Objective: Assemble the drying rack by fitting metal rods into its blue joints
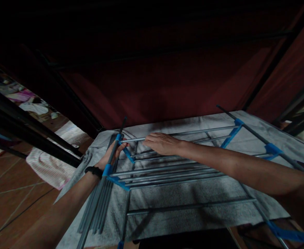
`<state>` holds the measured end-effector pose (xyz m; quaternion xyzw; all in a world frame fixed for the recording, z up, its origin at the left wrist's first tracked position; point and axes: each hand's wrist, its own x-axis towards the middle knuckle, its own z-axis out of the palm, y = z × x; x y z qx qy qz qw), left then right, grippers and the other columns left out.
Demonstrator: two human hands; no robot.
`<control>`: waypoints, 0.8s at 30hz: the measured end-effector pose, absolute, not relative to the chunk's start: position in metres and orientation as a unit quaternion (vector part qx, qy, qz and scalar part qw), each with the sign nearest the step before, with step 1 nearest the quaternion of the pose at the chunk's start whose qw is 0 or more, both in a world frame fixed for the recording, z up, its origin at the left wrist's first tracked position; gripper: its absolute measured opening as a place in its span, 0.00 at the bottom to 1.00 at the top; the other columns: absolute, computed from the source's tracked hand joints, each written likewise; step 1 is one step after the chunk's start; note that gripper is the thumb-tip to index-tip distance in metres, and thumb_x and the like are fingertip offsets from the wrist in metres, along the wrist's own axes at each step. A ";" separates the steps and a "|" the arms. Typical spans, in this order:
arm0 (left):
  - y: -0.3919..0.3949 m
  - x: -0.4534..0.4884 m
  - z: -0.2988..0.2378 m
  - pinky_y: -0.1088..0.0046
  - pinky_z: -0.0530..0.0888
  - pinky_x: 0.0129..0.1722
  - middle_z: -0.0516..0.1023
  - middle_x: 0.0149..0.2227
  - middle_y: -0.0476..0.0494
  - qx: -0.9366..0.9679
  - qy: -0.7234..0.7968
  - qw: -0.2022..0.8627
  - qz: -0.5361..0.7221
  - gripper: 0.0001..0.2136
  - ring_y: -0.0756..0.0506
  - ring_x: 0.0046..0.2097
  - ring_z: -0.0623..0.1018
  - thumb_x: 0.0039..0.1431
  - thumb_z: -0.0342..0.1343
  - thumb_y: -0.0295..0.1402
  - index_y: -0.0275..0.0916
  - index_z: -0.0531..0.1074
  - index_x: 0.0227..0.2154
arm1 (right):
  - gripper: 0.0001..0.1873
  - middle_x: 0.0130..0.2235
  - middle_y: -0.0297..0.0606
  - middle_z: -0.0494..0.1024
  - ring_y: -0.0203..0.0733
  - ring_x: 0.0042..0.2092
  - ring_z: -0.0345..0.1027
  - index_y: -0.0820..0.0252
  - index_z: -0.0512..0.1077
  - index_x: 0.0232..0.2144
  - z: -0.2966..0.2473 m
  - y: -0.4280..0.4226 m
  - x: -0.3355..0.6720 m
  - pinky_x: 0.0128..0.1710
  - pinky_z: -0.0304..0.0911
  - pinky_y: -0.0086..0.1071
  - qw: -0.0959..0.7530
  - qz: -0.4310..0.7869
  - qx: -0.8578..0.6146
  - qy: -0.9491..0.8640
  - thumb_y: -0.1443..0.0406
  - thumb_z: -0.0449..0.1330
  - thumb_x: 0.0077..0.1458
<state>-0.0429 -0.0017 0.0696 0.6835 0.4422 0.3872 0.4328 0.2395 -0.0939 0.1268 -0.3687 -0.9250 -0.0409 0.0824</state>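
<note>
Your left hand [112,154] has its grip closed around the upright grey side pole [107,162] of a metal rack frame [178,173], just below a blue plastic joint [118,137] and above a second blue joint [107,169]. A black band [93,170] sits on that wrist. Your right hand [160,142] lies palm down over the top grey crossbar [193,132], fingers curled loosely on it near the left end; whether they close fully around the bar cannot be told from this view.

The rack frame rests flat on a grey towel [183,200] spread over the tabletop, with several parallel grey rods running between the left pole and the right side pole [261,138], which carries more blue joints [273,149]. A bundle of loose grey rods [96,207] lies on the towel along the left pole, just beside your left forearm.

A dark red cloth [167,83] hangs behind the tabletop. To the left, a striped cloth [53,162] lies on the brown floor [11,193].

No brand, label or writing can be read anywhere; the light is too dim.
</note>
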 end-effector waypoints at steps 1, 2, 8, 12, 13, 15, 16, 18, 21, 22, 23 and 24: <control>-0.001 -0.044 0.068 0.55 0.72 0.59 0.81 0.43 0.40 0.681 0.439 0.441 0.386 0.28 0.32 0.54 0.78 0.49 0.68 0.56 0.41 0.74 0.45 | 0.16 0.49 0.43 0.77 0.44 0.50 0.69 0.59 0.74 0.49 0.122 -0.097 0.240 0.51 0.63 0.36 0.051 -0.024 -0.353 -0.934 0.71 0.48 0.70; 0.001 -0.045 0.065 0.54 0.72 0.59 0.81 0.45 0.40 0.675 0.441 0.450 0.385 0.28 0.32 0.54 0.78 0.49 0.68 0.56 0.42 0.73 0.46 | 0.16 0.48 0.43 0.78 0.44 0.50 0.70 0.60 0.75 0.47 0.116 -0.098 0.241 0.51 0.64 0.36 0.021 -0.007 -0.345 -0.938 0.72 0.49 0.69; 0.015 -0.057 0.031 0.52 0.72 0.59 0.80 0.49 0.38 0.662 0.456 0.468 0.367 0.30 0.28 0.60 0.74 0.41 0.74 0.50 0.41 0.72 0.44 | 0.15 0.52 0.52 0.79 0.49 0.53 0.74 0.68 0.75 0.51 0.067 -0.081 0.251 0.53 0.68 0.39 -0.044 0.039 -0.444 -0.894 0.71 0.58 0.63; 0.012 -0.066 0.015 0.49 0.73 0.59 0.80 0.51 0.41 0.652 0.454 0.506 0.335 0.30 0.30 0.60 0.74 0.40 0.75 0.44 0.47 0.72 0.48 | 0.15 0.52 0.51 0.81 0.49 0.50 0.78 0.64 0.76 0.51 0.052 -0.068 0.248 0.47 0.71 0.38 -0.066 0.083 -0.503 -0.858 0.71 0.57 0.63; 0.010 -0.067 0.012 0.48 0.72 0.59 0.80 0.51 0.42 0.650 0.459 0.511 0.325 0.29 0.30 0.59 0.75 0.39 0.75 0.44 0.48 0.74 0.47 | 0.15 0.52 0.50 0.81 0.49 0.50 0.78 0.63 0.77 0.50 0.051 -0.066 0.246 0.46 0.71 0.37 -0.069 0.093 -0.507 -0.854 0.72 0.57 0.62; 0.008 -0.068 0.006 0.46 0.73 0.58 0.81 0.49 0.40 0.644 0.469 0.519 0.309 0.26 0.29 0.56 0.77 0.38 0.74 0.46 0.46 0.76 0.42 | 0.16 0.50 0.48 0.83 0.48 0.49 0.79 0.62 0.79 0.47 0.052 -0.063 0.242 0.45 0.71 0.35 -0.073 0.107 -0.511 -0.850 0.75 0.57 0.61; 0.008 -0.068 0.003 0.46 0.74 0.57 0.81 0.48 0.38 0.639 0.470 0.526 0.307 0.24 0.29 0.55 0.78 0.39 0.74 0.48 0.44 0.76 0.39 | 0.16 0.50 0.47 0.83 0.48 0.49 0.79 0.61 0.79 0.46 0.053 -0.063 0.240 0.45 0.71 0.35 -0.074 0.111 -0.513 -0.848 0.76 0.57 0.60; 0.010 -0.068 -0.006 0.46 0.75 0.54 0.82 0.45 0.37 0.629 0.464 0.541 0.309 0.23 0.29 0.52 0.79 0.39 0.72 0.53 0.44 0.76 0.35 | 0.17 0.49 0.48 0.83 0.49 0.49 0.79 0.62 0.80 0.45 0.054 -0.062 0.238 0.45 0.71 0.36 -0.075 0.116 -0.517 -0.845 0.77 0.56 0.59; 0.015 -0.066 -0.017 0.47 0.75 0.55 0.82 0.39 0.41 0.635 0.463 0.531 0.316 0.24 0.30 0.49 0.80 0.34 0.74 0.52 0.44 0.77 0.33 | 0.18 0.51 0.49 0.83 0.51 0.50 0.79 0.63 0.79 0.47 0.055 -0.062 0.238 0.46 0.71 0.38 -0.074 0.110 -0.514 -0.847 0.77 0.55 0.60; 0.016 -0.066 -0.019 0.47 0.74 0.55 0.81 0.38 0.41 0.642 0.466 0.520 0.315 0.25 0.30 0.48 0.80 0.32 0.74 0.51 0.44 0.77 0.33 | 0.18 0.52 0.49 0.82 0.51 0.51 0.79 0.63 0.78 0.48 0.054 -0.062 0.238 0.46 0.71 0.37 -0.075 0.108 -0.512 -0.849 0.77 0.55 0.60; 0.017 -0.065 -0.020 0.47 0.74 0.55 0.81 0.37 0.41 0.651 0.471 0.509 0.310 0.25 0.30 0.47 0.80 0.31 0.75 0.50 0.43 0.77 0.33 | 0.19 0.52 0.49 0.82 0.50 0.51 0.79 0.63 0.78 0.49 0.053 -0.062 0.238 0.46 0.71 0.37 -0.078 0.105 -0.510 -0.850 0.77 0.55 0.60; 0.017 -0.064 -0.020 0.47 0.74 0.54 0.81 0.37 0.40 0.659 0.475 0.499 0.303 0.25 0.30 0.46 0.80 0.31 0.74 0.49 0.42 0.77 0.33 | 0.19 0.52 0.49 0.82 0.50 0.51 0.79 0.64 0.78 0.50 0.051 -0.061 0.238 0.46 0.71 0.36 -0.082 0.102 -0.508 -0.852 0.77 0.56 0.59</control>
